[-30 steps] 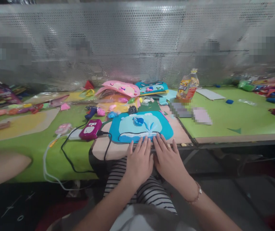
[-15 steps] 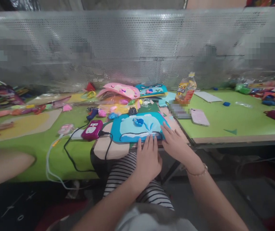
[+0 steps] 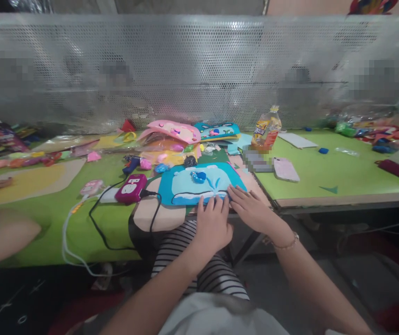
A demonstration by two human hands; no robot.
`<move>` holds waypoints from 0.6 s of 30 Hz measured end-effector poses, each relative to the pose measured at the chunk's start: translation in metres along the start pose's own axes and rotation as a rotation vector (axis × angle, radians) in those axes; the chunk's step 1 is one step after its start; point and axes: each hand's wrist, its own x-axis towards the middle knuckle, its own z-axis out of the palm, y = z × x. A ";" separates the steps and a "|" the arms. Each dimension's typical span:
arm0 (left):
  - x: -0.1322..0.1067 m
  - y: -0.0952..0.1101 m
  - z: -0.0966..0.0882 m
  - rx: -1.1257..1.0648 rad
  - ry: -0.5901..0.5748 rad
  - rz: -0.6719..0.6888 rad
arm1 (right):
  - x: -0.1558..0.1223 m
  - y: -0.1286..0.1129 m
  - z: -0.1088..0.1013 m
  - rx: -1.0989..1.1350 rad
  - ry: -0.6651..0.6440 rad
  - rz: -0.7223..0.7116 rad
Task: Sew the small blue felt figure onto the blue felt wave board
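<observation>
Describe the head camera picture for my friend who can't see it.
The left hand and the right hand lie flat, fingertips on the near edge of a blue felt picture on a green table. A purple gadget with a black cord sits left of it; a drink bottle and a pink phone are farther right.

Felt piece [image 3: 199,186] on table [image 3: 325,179] edge, left hand [image 3: 213,225] and right hand [image 3: 253,209] on its near rim, charger [image 3: 131,188] left, phone [image 3: 285,168] right, bottle [image 3: 265,130] behind phone.

Blue felt piece [image 3: 199,184] on lime-green table [image 3: 325,179]; black-white striped clothing [image 3: 202,270].
</observation>
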 end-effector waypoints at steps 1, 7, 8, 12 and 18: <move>0.000 0.000 0.001 0.005 0.003 0.000 | 0.003 0.000 0.000 0.020 0.005 0.022; -0.003 -0.002 0.010 0.028 0.049 0.016 | 0.017 -0.005 0.003 0.119 0.016 0.124; -0.004 -0.003 0.012 0.030 0.055 0.018 | 0.018 -0.005 0.002 0.118 0.010 0.113; -0.005 -0.003 0.016 0.036 0.071 0.018 | 0.019 -0.005 0.002 0.098 0.023 0.116; -0.006 -0.004 0.021 0.045 0.109 0.034 | 0.021 -0.008 0.003 0.110 0.040 0.097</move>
